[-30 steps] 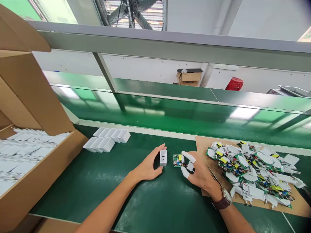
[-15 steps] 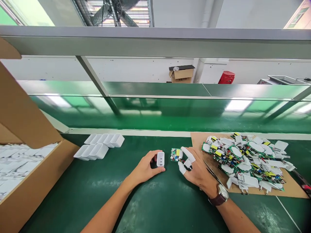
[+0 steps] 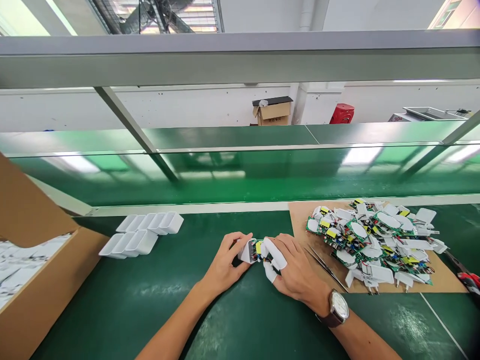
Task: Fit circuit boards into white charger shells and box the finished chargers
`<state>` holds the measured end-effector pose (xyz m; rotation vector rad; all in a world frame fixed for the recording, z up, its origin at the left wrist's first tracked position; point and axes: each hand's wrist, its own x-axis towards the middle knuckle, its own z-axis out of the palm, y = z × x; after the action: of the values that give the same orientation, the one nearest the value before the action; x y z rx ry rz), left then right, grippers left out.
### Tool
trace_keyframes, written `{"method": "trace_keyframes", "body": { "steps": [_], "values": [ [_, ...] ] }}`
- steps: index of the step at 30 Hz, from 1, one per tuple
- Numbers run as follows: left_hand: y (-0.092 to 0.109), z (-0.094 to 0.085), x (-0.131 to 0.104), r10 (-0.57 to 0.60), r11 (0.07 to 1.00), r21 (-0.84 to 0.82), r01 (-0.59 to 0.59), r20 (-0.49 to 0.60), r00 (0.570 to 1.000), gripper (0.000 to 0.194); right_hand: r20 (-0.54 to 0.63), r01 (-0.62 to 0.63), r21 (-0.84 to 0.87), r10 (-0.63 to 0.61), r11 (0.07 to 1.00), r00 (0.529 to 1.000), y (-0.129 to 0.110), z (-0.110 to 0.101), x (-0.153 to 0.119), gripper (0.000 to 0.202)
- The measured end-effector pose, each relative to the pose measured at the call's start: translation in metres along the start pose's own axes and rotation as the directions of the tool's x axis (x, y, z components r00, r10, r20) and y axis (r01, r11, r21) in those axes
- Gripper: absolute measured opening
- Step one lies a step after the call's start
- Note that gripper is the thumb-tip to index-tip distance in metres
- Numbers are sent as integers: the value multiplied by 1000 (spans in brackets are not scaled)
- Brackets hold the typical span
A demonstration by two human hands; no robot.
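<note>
The hands meet low in the middle of the view, fingertips nearly together. The left hand [image 3: 228, 260] pinches with thumb and fingers, its bare forearm [image 3: 180, 320] slanting up from the lower edge. The right hand [image 3: 290, 267] comes in from the other side, fingers curled toward the left, white coverings [image 3: 275, 253] on its thumb and a finger. A watch with a brown strap [image 3: 338, 307] circles the right wrist, and both arms angle inward.
</note>
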<state>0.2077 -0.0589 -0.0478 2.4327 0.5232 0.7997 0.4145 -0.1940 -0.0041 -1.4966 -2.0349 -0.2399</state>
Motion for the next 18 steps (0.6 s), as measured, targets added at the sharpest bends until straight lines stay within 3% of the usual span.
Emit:
{"method": "trace_keyframes", "body": {
  "steps": [18],
  "values": [
    [-3, 4, -1, 40, 999, 10, -40, -4, 999, 65, -38, 17, -43, -19, 999, 999, -1, 5, 0, 58]
  ]
}}
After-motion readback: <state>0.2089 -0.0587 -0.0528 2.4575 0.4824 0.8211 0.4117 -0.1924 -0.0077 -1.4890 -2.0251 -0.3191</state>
